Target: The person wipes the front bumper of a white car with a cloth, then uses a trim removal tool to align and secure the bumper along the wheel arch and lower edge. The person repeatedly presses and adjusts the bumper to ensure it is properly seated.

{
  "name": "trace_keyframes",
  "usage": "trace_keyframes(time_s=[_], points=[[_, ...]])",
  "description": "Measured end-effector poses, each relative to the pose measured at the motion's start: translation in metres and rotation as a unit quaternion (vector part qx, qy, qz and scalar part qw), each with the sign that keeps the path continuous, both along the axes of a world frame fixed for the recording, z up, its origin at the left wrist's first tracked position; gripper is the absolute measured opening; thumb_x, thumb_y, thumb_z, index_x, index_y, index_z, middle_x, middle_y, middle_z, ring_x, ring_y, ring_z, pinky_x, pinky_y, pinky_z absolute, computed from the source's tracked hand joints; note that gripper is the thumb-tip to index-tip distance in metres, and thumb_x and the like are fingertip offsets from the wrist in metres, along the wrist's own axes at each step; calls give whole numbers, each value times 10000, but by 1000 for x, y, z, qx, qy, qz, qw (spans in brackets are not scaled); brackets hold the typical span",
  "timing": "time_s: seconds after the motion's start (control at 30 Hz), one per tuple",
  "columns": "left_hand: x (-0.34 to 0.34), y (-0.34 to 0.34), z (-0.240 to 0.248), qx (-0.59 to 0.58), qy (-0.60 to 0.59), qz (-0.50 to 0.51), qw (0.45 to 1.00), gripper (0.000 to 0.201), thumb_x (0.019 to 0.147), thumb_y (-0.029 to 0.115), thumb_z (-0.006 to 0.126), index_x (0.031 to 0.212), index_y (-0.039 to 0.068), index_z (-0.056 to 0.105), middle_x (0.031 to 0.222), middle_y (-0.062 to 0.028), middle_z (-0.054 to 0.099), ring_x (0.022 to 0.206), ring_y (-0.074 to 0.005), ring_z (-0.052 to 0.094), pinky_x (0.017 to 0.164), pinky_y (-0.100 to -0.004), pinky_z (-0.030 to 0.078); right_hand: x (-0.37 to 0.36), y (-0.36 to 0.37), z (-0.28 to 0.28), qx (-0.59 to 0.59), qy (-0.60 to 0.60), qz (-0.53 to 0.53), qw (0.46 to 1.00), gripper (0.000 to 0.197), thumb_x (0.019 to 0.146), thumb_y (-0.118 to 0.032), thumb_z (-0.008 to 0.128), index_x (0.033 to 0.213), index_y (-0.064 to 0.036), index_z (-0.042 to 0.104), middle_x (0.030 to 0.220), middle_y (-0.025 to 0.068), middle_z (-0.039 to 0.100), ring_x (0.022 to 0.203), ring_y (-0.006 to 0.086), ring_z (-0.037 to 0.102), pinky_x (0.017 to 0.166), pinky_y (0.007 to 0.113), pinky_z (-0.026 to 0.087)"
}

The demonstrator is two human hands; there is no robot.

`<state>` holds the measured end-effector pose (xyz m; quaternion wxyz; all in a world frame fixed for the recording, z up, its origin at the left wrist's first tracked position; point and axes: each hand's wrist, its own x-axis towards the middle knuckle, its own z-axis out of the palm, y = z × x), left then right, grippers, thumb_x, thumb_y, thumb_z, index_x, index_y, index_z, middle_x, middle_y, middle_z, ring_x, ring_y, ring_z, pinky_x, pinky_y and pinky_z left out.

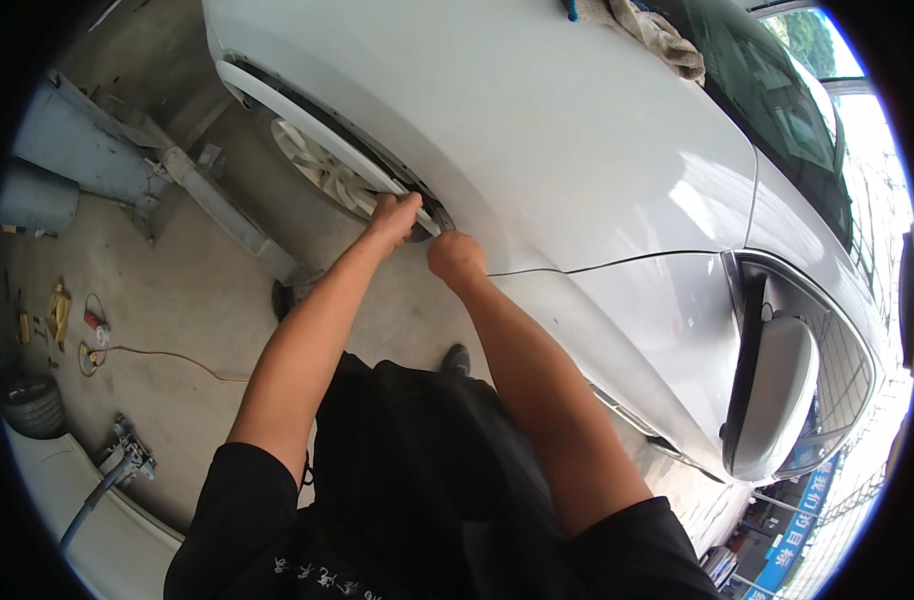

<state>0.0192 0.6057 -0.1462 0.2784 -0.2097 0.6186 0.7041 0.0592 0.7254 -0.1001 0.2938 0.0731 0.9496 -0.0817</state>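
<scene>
A silver car's front fender fills the upper middle. Along its wheel arch runs a pale curved trim strip, with a dark gap between it and the fender edge. My left hand is closed around the strip near its lower end, thumb on top. Just to the right, my right hand is curled against the fender's edge by the end of that strip. Its fingers are turned away, so whatever they grip is hidden. Below the strip shows the spoked wheel.
A grey lift arm reaches toward the wheel from the left. On the floor lie tools, an orange cord and a tyre. A jack stands lower left. The car's mirror juts out at right; a cloth lies near the windshield.
</scene>
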Motion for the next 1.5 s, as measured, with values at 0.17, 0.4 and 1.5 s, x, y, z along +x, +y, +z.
trace_keyframes(time_s=[0.17,0.4,1.5], points=[[1,0,-2,-4,9,-1,1000,186,779,266,515,737,96,453,573,26,400,434,-72,349,368,-232,218,1,1,-22,-42,20,-34,998,274,793,-119,434,922,20,633,969,211,631,893,328,626,748,356,512],[-1,-4,-7,-32,60,27,997,258,776,277,521,751,25,472,603,-23,458,456,-122,414,388,-284,311,-22,-4,-6,-50,-94,-25,994,314,795,-142,432,985,7,632,1079,218,593,1024,335,575,868,375,462],[-8,-6,-9,-116,52,-77,989,633,790,381,538,1039,-143,286,851,-304,597,790,-438,594,685,-480,486,-55,-71,39,215,-106,-54,969,251,862,-163,435,984,-6,588,939,181,640,867,307,640,691,378,527]])
